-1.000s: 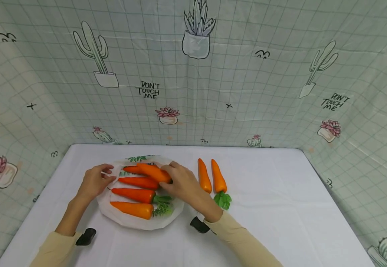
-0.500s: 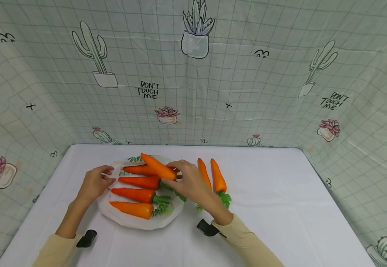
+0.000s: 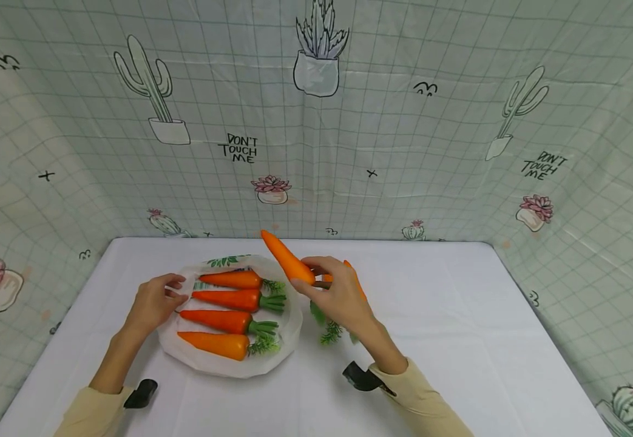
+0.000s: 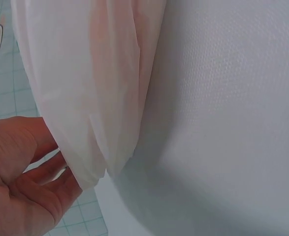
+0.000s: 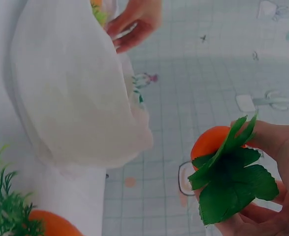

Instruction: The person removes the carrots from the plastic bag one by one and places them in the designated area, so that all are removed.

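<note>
My right hand (image 3: 338,294) grips an orange carrot (image 3: 287,258) by its thick end, held up right of the bag with its tip pointing up and left. Its broad green leaves (image 5: 233,182) face the right wrist camera. The white plastic bag (image 3: 212,363) lies open, with several carrots side by side inside: a lower orange carrot (image 3: 215,345) and redder ones such as the upper red carrot (image 3: 234,280). My left hand (image 3: 155,300) holds the bag's left rim, fingers curled at its edge in the left wrist view.
Behind my right hand lie two more carrots, mostly hidden; one orange tip (image 3: 351,270) and feathery greens (image 3: 331,332) show. They rest on the white table (image 3: 447,328). A patterned cloth wall (image 3: 382,121) rises behind the table's back edge.
My right hand has moved right with the carrot, lifting it from over the bag's upper part to outside its right rim. The left hand has stayed at the left rim.
</note>
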A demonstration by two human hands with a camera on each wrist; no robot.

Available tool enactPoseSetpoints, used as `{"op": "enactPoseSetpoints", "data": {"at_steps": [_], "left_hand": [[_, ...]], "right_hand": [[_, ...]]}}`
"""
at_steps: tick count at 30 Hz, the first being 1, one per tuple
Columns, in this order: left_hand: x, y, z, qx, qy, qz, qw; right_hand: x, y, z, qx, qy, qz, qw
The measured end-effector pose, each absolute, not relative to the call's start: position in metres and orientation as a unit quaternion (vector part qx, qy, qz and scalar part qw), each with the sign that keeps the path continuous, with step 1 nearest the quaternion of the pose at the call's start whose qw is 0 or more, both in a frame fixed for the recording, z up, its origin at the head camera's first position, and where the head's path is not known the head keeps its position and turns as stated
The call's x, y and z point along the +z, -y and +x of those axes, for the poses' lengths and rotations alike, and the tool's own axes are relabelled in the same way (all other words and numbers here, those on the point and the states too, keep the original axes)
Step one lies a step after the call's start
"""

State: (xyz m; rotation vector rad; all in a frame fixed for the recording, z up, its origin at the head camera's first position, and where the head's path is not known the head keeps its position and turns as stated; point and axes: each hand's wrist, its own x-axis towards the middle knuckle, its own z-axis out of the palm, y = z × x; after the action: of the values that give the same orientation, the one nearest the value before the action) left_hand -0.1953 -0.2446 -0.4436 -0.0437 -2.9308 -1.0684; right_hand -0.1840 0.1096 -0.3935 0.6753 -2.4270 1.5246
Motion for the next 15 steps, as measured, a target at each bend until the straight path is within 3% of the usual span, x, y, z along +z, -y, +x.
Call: {"op": "enactPoseSetpoints", "data": {"at_steps": [15], "left_hand": [[-0.445, 0.247, -0.194, -0.348, 0.937, -0.032, 0.017]], "right_hand": [[-0.407, -0.145, -0.181, 0.546, 0.815, 0.156, 0.119]]}}
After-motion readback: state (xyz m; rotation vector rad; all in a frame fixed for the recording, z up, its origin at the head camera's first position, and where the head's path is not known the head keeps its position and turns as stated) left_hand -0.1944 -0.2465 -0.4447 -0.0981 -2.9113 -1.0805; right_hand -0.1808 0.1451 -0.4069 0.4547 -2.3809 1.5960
